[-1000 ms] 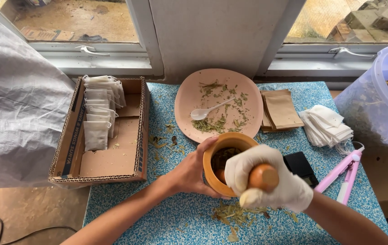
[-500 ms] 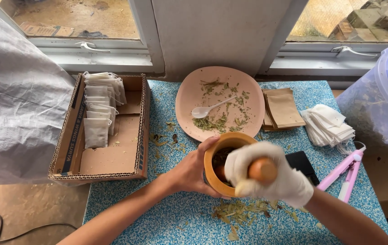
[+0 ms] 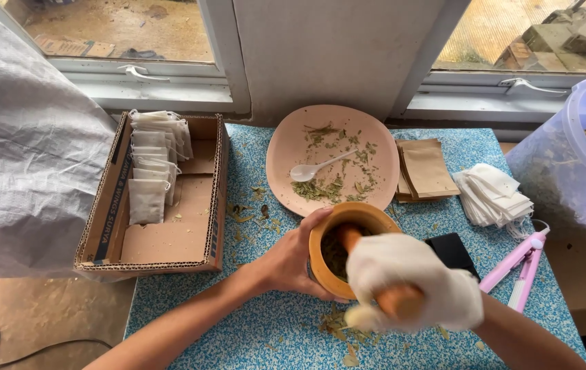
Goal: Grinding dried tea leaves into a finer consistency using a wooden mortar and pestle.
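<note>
Our white-gloved right hand (image 3: 413, 281) wraps its fingers tight around the brown wooden pestle (image 3: 375, 274), whose tip dips into the round orange-brown wooden mortar (image 3: 323, 257), while our bare left hand (image 3: 289, 260) curls its fingers against the mortar's left wall. The mortar stands on the blue speckled table (image 3: 238, 329) near the front edge, with crushed green leaves (image 3: 344, 329) scattered just before it. Behind it lies a round pink plate (image 3: 286, 147) with a white plastic spoon (image 3: 313, 168), and a brown cardboard box (image 3: 190, 233) sits at the left edge.

Head camera looks steeply down, close over the table (image 3: 190, 322), facing the windows (image 3: 108, 31).
</note>
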